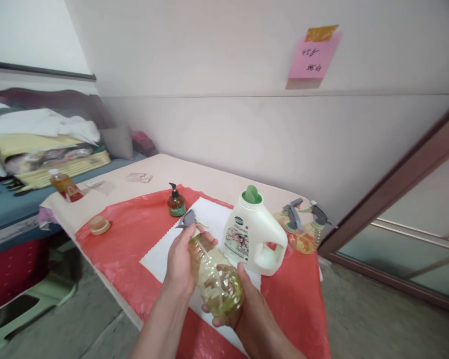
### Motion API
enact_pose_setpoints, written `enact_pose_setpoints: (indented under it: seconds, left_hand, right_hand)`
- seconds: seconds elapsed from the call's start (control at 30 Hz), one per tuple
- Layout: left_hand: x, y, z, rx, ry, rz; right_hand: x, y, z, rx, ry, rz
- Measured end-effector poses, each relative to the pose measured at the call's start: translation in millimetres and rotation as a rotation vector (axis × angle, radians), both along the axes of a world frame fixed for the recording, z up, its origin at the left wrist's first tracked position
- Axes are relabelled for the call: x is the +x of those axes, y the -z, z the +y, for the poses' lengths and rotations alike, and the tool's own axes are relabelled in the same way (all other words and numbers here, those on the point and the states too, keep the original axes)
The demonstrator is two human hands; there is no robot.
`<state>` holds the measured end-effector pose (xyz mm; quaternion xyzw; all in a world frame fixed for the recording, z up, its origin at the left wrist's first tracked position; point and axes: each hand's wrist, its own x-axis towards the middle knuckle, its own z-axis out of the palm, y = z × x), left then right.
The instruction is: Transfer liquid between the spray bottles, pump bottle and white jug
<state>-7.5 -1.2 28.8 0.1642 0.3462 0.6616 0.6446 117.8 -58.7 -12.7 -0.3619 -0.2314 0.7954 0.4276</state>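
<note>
Between my hands lies a clear yellowish spray bottle (217, 279), tilted, with its grey trigger head (188, 218) pointing up and away to the left. My left hand (181, 259) is wrapped round the neck end. Its rounded base rests in my right hand (249, 304), whose fingers curl beneath it. Some greenish-yellow liquid shows near the base. Just behind stands a white detergent jug (243, 234) with a green opening on top, upright on a white sheet (160, 257). A dark pump bottle (177, 203) with a green label is farther back, to the left.
A red plastic sheet (123, 244) covers much of the table (205, 172). Several spray bottles (307, 239) stand at the right edge. A round lidded tub (99, 225) and an amber bottle (65, 185) are on the left. The wall bears a pink note (310, 60).
</note>
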Motion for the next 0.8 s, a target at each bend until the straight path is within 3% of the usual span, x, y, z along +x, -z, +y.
enact_pose_setpoints:
  seconds: [0.13, 0.2, 0.27, 0.37, 0.43, 0.5, 0.6, 0.67, 0.73, 0.8]
  left_hand:
    - [-0.7, -0.9, 2.1, -0.017, -0.167, 0.027]
    - [-2.5, -2.5, 2.6, -0.024, -0.152, -0.007]
    - [-4.5, -4.3, 2.0, -0.029, -0.075, -0.026]
    - [-6.2, -5.7, 0.5, -0.006, 0.040, -0.058]
    - [-6.1, -5.1, 0.7, -0.010, 0.064, -0.083]
    - [-5.5, -3.7, 1.9, -0.038, 0.002, -0.086]
    - [-4.0, -2.5, 3.2, -0.046, -0.111, -0.049]
    - [-2.8, -3.4, 2.5, -0.020, -0.106, -0.010]
    - [-1.8, -4.8, 0.9, -0.006, -0.074, 0.038]
    - [-1.8, -5.6, -0.4, -0.015, -0.041, 0.084]
  right_hand:
    - [-0.7, 9.1, -5.7, 0.464, 0.192, -0.456]
    - [-1.4, 14.3, -7.1, 0.651, 0.241, -0.635]
    - [-1.9, 16.3, -5.7, 0.594, 0.173, -0.551]
    - [-1.4, 12.6, -0.5, 0.177, -0.041, -0.038]
    - [-0.7, 8.7, 2.2, -0.004, -0.135, 0.166]
    - [0.2, 5.8, 3.2, 0.038, -0.076, 0.117]
    - [2.4, 4.0, 2.2, 0.317, 0.141, -0.256]
    - [4.1, 4.3, 1.3, 0.467, 0.234, -0.495]
    - [5.1, 5.6, 0.8, 0.476, 0.187, -0.496]
    - [5.5, 7.4, 0.9, 0.392, 0.047, -0.268]
